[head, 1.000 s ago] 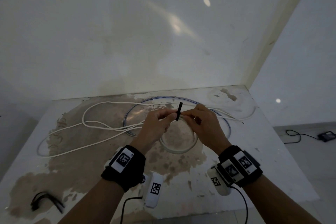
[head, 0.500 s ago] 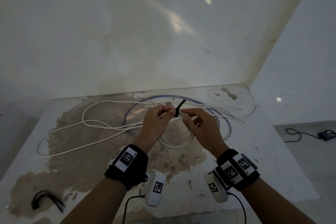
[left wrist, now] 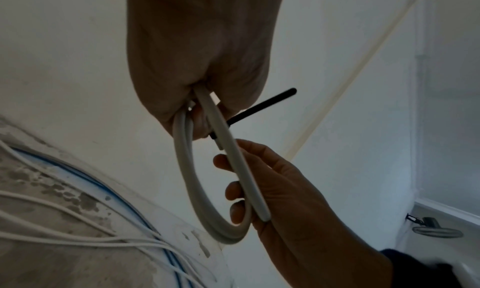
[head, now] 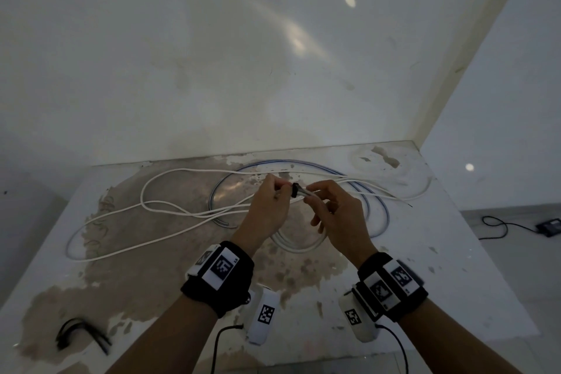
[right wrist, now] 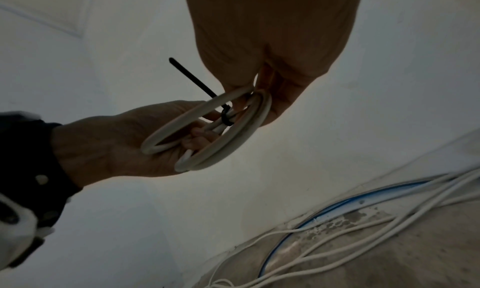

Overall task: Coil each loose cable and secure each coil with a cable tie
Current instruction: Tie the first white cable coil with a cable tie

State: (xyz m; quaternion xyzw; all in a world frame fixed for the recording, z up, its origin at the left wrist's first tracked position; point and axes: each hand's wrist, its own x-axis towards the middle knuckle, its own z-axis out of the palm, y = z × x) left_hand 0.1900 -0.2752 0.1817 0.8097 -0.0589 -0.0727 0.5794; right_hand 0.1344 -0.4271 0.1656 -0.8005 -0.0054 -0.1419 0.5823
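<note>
A coil of thick white cable (head: 299,244) hangs between my two hands above the middle of the table (head: 455,252). A black cable tie (head: 294,190) is looped round its top strands. Its tail (left wrist: 262,107) sticks out past my knuckles. My left hand (head: 280,188) grips the coil (left wrist: 197,189) right at the tie, fingers curled through the loops. My right hand (head: 312,193) holds the coil (right wrist: 233,140) just right of the tie (right wrist: 226,118), its fingers (left wrist: 233,189) curled round one strand.
Loose thin white cables (head: 182,209) and a blue cable (head: 303,162) sprawl over the back half of the table. Spare black ties (head: 82,337) lie at the front left. A wall (head: 273,70) rises behind. A black device (head: 549,226) sits on the floor at the right.
The tie's tail stood upright between my fingertips; now it tips away, and only its loop shows from above. My right hand has moved off the tail to the coil. Both hands rose slightly.
</note>
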